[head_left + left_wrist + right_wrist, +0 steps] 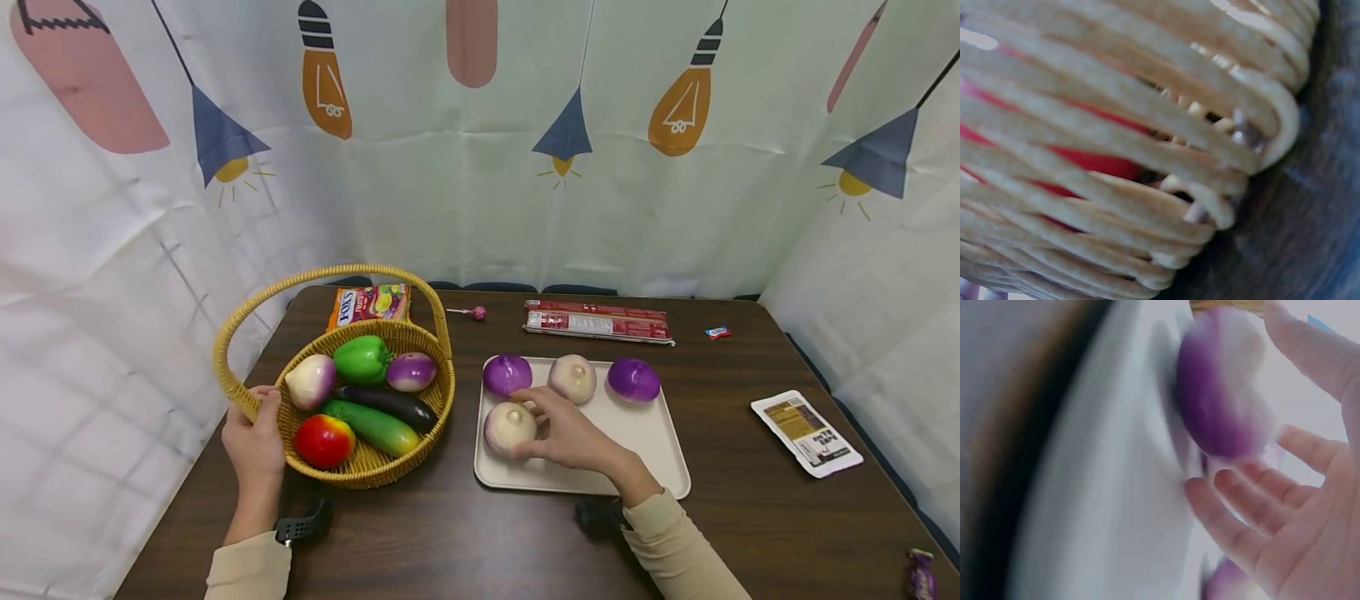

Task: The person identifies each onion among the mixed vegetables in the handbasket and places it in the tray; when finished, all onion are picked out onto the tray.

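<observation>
My left hand (253, 435) grips the wicker basket (442, 408) by the lower end of its handle, at the left of the table. In the basket lie a turnip (311, 382), a green bell pepper (362, 359), a purple-and-white vegetable (411, 372), an eggplant (393, 406), a cucumber (375, 427) and a red-yellow fruit (325, 441). My right hand (566, 429) is spread around a white-and-purple turnip (508, 429) on the white tray (637, 454). In the right wrist view this turnip (1219, 394) is blurred between thumb and fingers; firm contact is unclear.
Also on the tray are two purple turnips (507, 375) (634, 380) and a whitish one (572, 378). Behind lie a Fox's candy bag (371, 303), a lollipop (477, 312) and long red packets (598, 322). A white pouch (807, 433) and small wrapped candies (717, 332) lie right.
</observation>
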Demonstrator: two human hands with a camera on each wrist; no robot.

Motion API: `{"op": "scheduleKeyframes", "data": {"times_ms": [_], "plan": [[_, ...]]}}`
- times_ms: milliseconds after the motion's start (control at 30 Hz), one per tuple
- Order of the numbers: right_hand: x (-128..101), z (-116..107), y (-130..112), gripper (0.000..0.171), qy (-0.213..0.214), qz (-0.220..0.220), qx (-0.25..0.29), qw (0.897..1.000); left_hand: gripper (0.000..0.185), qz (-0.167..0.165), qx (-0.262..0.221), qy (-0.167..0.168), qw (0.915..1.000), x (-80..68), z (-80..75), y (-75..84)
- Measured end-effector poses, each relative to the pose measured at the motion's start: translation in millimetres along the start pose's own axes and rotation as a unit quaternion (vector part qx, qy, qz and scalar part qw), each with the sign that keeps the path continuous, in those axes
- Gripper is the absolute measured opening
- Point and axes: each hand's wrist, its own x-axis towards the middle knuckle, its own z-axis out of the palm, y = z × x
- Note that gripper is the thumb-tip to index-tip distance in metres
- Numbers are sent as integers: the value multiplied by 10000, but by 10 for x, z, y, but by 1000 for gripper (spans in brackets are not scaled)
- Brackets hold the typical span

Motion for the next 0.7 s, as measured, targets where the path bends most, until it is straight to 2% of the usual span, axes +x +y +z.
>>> {"op": "scheduleKeyframes", "data": {"times_ms": [100,200,300,400,500,600,700], "plan": [[-24,-105,-20,65,199,71,239,9995,13,27,-41,-22,10000,4,-3,5],[-21,-179,-92,48,652,117,316,9973,16,19,-83,-51,10000,5,-4,9],[52,-158,-263,36,1130,-4,565,9920,18,2,-57,-30,10000,9,-5,7],[213,-16,-499,29,1393,-277,1159,9831,15,-65,-132,-18,9999,7,-11,10],[423,207,-725,27,1393,-565,1623,9752,13,-78,-197,-2,9998,-4,-12,5],[656,457,-872,34,1213,-795,1952,9700,14,-40,-231,-9,9997,-12,-9,-6],[881,654,-969,44,1142,-759,2120,9676,13,12,-91,-12,10000,-19,-3,-13]]}}
